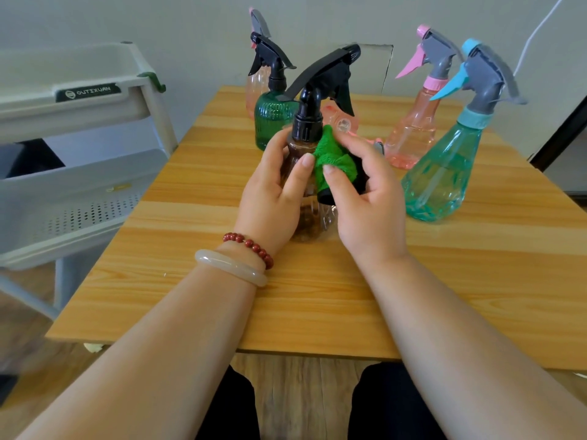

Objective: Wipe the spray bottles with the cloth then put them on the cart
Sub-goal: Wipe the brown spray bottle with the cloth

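Note:
My left hand (273, 195) grips a brown spray bottle (309, 217) with a black trigger head, held just above the wooden table (222, 281). My right hand (365, 201) pinches a green cloth (330, 157) and presses it against the bottle's shoulder. Behind stand a green bottle (273, 122) with a black head, a pink bottle (254, 81) at the back, another pink bottle (413, 131) and a teal bottle (444, 173) at the right. A pink bottle (343, 122) lies on the table behind my hands, mostly hidden.
A pale grey tiered cart (79, 173) stands to the left of the table, its shelves at and below table height. A white wall runs behind. A dark door frame (559, 134) is at the far right.

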{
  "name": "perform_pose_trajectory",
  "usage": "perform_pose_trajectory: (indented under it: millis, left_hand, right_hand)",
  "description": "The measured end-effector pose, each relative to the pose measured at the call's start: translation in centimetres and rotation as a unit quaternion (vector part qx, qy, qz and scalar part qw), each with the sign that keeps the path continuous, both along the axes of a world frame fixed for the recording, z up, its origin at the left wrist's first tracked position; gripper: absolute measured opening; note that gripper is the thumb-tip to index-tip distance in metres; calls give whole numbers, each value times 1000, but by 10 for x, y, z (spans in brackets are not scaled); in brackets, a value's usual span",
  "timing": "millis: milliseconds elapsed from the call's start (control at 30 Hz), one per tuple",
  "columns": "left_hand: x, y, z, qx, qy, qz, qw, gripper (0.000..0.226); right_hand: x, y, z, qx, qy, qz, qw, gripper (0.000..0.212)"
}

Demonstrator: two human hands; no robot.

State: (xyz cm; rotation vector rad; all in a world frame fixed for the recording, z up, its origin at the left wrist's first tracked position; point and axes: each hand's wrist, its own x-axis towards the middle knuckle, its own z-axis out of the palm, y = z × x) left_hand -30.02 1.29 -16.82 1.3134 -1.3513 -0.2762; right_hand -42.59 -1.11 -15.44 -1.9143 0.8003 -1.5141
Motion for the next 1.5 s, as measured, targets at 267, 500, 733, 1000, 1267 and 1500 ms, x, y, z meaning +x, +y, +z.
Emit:
perform_pose_trajectory:
  millis: [267,500,733,1000,1267,1500]
  left_hand:
    - [-2,1,1,-12,9,0,1000,34]
    - [1,1,1,-12,-11,53,998,41]
    - [-3,9,2,-18,35,22,999,31]
    - [-1,3,0,-49,-31,73,996,40]
    - [-4,9,6,-56,7,45,997,38]
    - [-5,10,4,-56,12,2,998,51]
  right_hand:
    - [-2,7,3,-7,12,-9,1000,35]
    - [-5,-4,4,148,39,-3,988,27]
    - [-1,2,4,82,13,10,996,32]
    - [-1,2,6,95,-49,58,993,32]
    - [-3,-4,3,154,40,27,987,26]
    - [0,7,6,89,-53,42,994,31]
